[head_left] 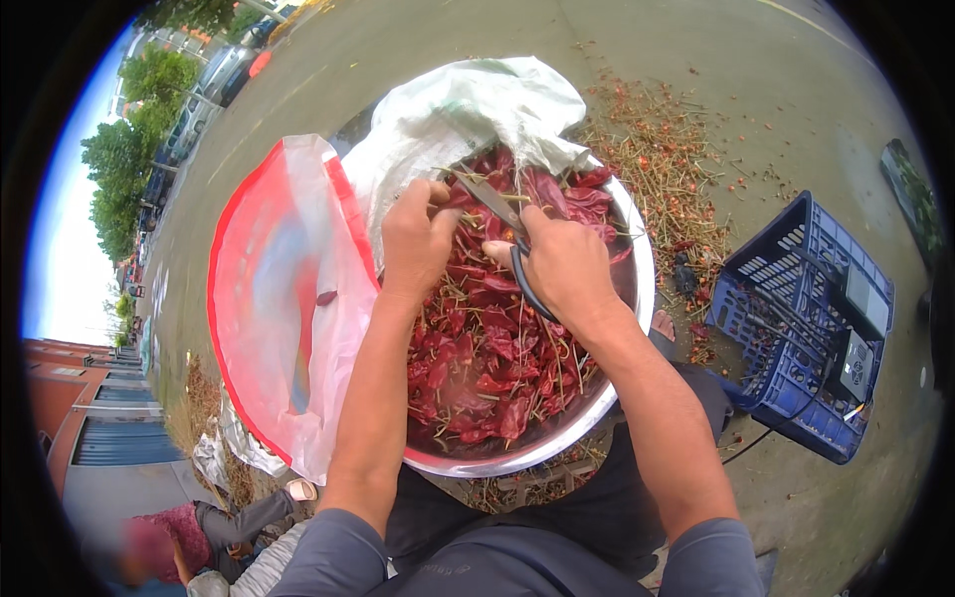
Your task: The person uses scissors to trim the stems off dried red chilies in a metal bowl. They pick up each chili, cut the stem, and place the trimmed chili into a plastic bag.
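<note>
1. One red-edged bag [261,289] lies left of our basin [645,269].
2. Our left hand [416,237] curls above the basin's dried chilies [497,358]; its grip we cannot tell.
3. Scissors [491,202] are clamped in our right hand [567,261].
4. Blue crate [808,430], right of the basin.

Scissors [487,199] over red, apparently dried chilies [497,383]

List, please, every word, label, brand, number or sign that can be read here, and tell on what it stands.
No text can be read in this view.
Dark grey-blue shirt: faint small marks on the chest, too blurred to read.
Device with a round fan vent, in the blue plastic crate: any marking is too small to read.
Scissors: no lettering visible.
</note>
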`<state>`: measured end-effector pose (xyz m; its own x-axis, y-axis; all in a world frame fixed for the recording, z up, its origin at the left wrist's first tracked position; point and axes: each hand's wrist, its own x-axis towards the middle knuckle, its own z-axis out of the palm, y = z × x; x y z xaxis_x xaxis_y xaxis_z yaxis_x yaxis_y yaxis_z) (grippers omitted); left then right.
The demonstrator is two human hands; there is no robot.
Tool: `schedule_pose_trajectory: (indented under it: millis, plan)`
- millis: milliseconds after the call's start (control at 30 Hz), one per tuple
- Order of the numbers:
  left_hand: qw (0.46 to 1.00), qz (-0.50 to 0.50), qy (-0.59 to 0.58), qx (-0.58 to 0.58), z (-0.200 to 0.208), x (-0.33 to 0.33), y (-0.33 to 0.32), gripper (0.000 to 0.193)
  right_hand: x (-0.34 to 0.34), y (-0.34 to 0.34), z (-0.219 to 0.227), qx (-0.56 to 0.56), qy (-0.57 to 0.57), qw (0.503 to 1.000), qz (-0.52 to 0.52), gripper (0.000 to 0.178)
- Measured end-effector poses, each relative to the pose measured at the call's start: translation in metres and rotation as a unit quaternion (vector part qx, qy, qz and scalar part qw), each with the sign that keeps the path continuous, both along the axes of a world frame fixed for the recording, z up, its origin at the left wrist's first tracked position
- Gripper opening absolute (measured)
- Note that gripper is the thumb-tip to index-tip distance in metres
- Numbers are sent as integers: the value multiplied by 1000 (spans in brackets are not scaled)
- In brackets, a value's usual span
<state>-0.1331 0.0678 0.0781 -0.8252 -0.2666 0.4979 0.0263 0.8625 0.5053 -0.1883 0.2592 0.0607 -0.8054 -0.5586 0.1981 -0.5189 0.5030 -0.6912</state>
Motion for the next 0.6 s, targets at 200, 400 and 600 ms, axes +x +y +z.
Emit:
schedule_pose_trajectory:
  millis: [200, 400, 600]
  plan:
    - [937, -16, -275, 215, 2, -11, -10, 28, 2, -1, -2, -53, -37, 997, 43, 55]
    - [975, 3, -122, 186, -6, -9, 8, 16, 4, -5, -2, -157, -210, 960, 101, 55]
    - [951, -22, -83, 295, -17, -1, 21, 32, 11, 0, 0, -307, -473, 797, 217, 50]
